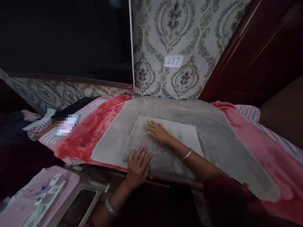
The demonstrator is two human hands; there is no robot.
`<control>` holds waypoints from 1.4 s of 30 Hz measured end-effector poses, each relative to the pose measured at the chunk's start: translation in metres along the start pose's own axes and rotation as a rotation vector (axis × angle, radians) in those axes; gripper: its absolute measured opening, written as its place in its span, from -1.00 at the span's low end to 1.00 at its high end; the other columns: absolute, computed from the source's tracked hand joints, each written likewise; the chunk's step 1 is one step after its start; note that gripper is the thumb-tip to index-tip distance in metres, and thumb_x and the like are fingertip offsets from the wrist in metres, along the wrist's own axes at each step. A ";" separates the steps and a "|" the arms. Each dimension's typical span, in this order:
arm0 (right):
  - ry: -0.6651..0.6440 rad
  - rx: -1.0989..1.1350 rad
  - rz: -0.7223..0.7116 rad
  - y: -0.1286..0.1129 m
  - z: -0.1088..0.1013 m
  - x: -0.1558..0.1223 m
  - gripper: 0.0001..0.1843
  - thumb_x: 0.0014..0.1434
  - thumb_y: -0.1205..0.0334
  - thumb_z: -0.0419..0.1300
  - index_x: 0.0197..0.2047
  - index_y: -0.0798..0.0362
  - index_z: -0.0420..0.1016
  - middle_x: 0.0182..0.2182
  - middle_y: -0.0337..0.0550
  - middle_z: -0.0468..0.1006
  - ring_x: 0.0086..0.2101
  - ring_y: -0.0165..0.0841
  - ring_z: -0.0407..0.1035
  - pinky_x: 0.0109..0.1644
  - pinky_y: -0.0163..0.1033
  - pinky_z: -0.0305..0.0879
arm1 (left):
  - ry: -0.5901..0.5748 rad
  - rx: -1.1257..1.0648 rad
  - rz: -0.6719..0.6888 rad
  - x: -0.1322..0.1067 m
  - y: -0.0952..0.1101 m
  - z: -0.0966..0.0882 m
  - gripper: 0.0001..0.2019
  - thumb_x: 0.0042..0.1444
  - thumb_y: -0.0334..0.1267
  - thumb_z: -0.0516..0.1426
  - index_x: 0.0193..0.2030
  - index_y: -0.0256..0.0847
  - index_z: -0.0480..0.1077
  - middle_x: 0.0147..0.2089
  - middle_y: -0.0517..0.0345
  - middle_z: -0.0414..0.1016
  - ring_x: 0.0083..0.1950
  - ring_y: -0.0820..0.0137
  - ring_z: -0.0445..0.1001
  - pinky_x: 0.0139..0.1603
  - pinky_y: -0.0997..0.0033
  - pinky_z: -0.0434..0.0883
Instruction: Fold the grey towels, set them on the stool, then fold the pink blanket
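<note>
A fuzzy grey cloth (162, 159) lies spread on a larger, smooth grey sheet of fabric (227, 154). A white panel (190, 135) shows along its right side; whether that is the cloth's underside or a separate piece I cannot tell. My right hand (158, 130) rests flat on the upper part of the grey cloth, fingers stretched to the left. Near the front left corner, my left hand (138, 165) lies on the cloth with its fingers spread. Neither hand grips anything.
Beneath the grey fabric is a red and pink plush blanket (82, 135) with striped edging. A large dark screen (71, 37) stands behind on the left, a dark red wooden panel (248, 53) on the right. A power strip (50, 192) sits on a pink-topped stool (71, 176), front left.
</note>
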State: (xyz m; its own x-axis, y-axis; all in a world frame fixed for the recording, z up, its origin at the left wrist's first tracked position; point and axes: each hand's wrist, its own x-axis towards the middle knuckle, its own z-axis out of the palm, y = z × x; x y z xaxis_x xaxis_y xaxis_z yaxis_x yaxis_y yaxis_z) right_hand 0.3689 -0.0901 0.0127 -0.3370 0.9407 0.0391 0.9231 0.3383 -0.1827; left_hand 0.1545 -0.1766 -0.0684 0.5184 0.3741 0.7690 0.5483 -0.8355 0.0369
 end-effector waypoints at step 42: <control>0.169 -0.127 0.093 -0.038 0.043 -0.140 -0.30 0.38 0.01 0.02 0.49 0.06 0.01 0.46 -0.01 -0.05 0.42 -0.16 -0.18 0.44 0.10 -0.12 | -0.526 0.038 0.029 0.037 -0.024 -0.019 -0.37 0.32 -0.04 0.03 0.46 -0.23 0.06 0.50 -0.15 0.07 0.51 0.15 0.04 0.47 -0.10 0.02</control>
State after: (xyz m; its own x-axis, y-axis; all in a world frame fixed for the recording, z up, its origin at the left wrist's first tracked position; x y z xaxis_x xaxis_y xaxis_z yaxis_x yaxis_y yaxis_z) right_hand 0.3729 -0.2362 -0.0275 -0.2236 0.9553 0.1935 0.9682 0.2405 -0.0683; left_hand 0.1482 -0.1502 -0.0289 0.7877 0.5103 0.3452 0.5468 -0.8372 -0.0102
